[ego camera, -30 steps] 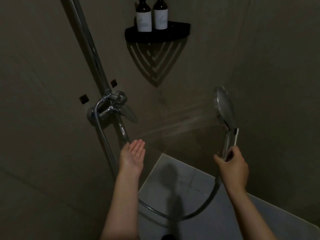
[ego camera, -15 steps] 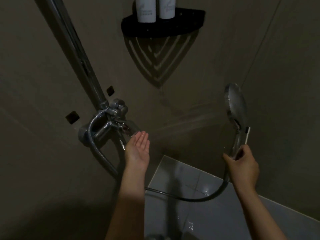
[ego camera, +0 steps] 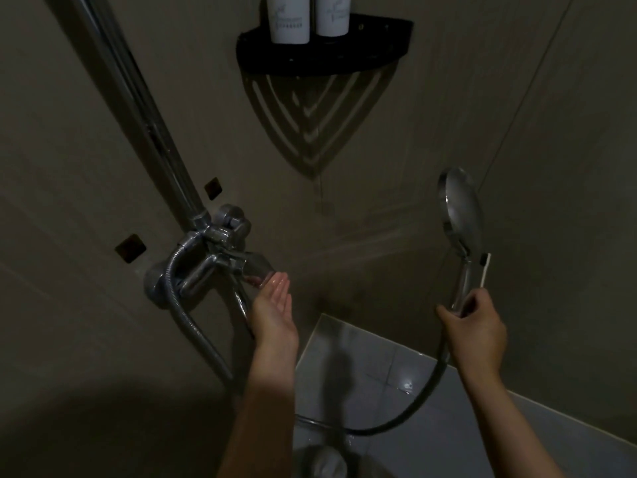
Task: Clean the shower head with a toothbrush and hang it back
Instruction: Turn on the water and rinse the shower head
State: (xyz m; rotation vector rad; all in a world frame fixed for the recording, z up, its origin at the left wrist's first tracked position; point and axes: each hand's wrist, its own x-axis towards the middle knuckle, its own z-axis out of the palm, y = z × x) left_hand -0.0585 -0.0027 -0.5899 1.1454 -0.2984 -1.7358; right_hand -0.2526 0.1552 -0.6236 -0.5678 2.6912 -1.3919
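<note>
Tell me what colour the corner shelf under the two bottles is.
The corner shelf is black, clearest in the head view.

The left hand (ego camera: 275, 315) now sits up at the tap lever (ego camera: 256, 269). A second ago it hung palm-up, below and right of the mixer (ego camera: 213, 250); half a second ago it was closer. Now its fingertips (ego camera: 281, 282) reach the lever's end, touching it or just under it. The spray streaks from the shower head (ego camera: 460, 208) look fainter.
</note>
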